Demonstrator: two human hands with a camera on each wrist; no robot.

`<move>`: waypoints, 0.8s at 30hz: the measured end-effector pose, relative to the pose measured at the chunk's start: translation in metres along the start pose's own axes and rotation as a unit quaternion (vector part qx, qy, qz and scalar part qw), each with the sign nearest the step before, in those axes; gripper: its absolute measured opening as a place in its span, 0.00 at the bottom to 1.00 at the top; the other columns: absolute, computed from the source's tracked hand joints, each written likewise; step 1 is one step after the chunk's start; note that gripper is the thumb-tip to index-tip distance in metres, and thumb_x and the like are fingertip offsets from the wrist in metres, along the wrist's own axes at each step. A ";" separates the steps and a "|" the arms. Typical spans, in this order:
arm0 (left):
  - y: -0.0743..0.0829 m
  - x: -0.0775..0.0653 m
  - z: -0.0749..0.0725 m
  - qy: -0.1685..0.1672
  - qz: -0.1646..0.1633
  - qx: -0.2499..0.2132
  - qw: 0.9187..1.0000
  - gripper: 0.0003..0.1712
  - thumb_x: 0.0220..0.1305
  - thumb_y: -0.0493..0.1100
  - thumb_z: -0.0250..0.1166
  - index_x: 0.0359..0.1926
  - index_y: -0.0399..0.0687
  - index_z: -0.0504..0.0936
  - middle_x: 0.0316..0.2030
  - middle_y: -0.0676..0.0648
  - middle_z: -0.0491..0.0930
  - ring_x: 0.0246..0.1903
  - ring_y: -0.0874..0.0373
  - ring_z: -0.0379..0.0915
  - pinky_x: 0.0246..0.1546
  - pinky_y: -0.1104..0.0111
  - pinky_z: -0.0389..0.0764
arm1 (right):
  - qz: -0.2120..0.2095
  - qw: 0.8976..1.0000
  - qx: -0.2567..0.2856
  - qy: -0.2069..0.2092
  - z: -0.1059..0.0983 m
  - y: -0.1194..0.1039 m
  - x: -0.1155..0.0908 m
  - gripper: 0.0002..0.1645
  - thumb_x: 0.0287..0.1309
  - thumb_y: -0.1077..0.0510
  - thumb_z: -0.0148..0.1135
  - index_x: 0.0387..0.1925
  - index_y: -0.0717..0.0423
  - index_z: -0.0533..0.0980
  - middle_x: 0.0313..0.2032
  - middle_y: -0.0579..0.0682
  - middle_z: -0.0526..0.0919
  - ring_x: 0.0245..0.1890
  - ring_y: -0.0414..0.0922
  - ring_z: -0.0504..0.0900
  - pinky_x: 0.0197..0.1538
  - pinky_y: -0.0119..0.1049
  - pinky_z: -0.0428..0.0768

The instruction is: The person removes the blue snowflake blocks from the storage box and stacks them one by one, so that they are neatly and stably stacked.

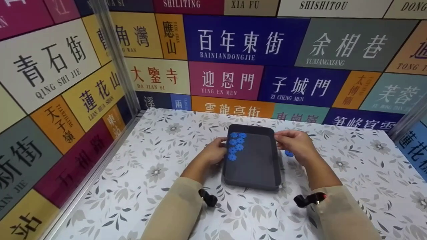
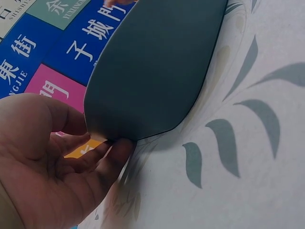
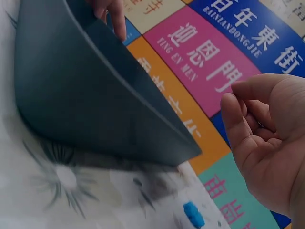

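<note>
A dark grey rectangular tray (image 1: 255, 166) holds several blue flower-shaped pieces (image 1: 236, 147), clustered along the left side of its floor. My left hand (image 1: 213, 151) grips the tray's left wall; in the left wrist view, thumb and fingers come together around the tray's edge. Near the far right corner of the tray is my right hand (image 1: 295, 143), thumb and forefinger tips brought together. The right wrist view has this hand (image 3: 267, 138) apart from the tray wall (image 3: 109, 124), with nothing showing between its fingertips. A blue piece (image 3: 194, 214) lies on the table below it.
The table (image 1: 363, 206) has a white cloth with grey leaves and flowers. Panels with coloured street-name signs (image 1: 245, 40) stand behind it and at both sides. A clear corner strip (image 1: 120, 56) runs down at the left. Dark wrist devices (image 1: 208, 199) show at the sleeves.
</note>
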State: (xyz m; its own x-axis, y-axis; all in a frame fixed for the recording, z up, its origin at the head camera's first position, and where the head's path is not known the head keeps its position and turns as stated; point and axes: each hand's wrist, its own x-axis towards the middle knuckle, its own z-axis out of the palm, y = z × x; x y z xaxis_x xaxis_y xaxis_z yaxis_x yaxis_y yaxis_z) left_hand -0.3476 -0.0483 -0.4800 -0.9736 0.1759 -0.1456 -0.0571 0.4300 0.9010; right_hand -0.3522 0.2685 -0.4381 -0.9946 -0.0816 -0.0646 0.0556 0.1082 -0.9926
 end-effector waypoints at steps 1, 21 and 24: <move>-0.001 0.000 0.000 0.000 0.000 0.000 1.000 0.36 0.70 0.39 0.56 0.79 0.48 0.68 0.69 0.38 0.79 0.57 0.47 0.80 0.55 0.58 0.83 | -0.006 1.000 0.022 -0.009 0.005 -0.003 -0.001 0.07 0.69 0.55 0.72 0.44 0.53 0.88 0.34 0.40 0.89 0.32 0.38 0.87 0.42 0.31 0.89; 0.000 0.001 0.003 0.008 0.001 0.009 1.000 0.36 0.69 0.41 0.57 0.78 0.50 0.70 0.69 0.39 0.80 0.54 0.48 0.82 0.59 0.56 0.83 | 0.030 0.990 0.128 -0.051 0.065 -0.013 0.049 0.08 0.74 0.60 0.64 0.40 0.50 0.88 0.33 0.45 0.89 0.32 0.39 0.86 0.41 0.29 0.88; -0.001 0.001 0.002 0.013 -0.002 0.009 1.000 0.35 0.70 0.41 0.57 0.78 0.51 0.70 0.69 0.40 0.80 0.52 0.49 0.82 0.54 0.59 0.83 | 0.037 0.993 0.095 -0.053 0.073 -0.003 0.064 0.07 0.74 0.61 0.64 0.40 0.52 0.87 0.33 0.47 0.87 0.31 0.40 0.85 0.40 0.31 0.88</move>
State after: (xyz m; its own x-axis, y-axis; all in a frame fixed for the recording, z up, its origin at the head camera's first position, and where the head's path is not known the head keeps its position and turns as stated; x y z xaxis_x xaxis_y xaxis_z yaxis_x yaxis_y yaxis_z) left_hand -0.3483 -0.0472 -0.4817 -0.9787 0.1523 -0.1379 -0.0563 0.4469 0.8928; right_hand -0.4092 0.1906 -0.4466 -0.9729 -0.1851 -0.1387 0.1540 -0.0709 -0.9855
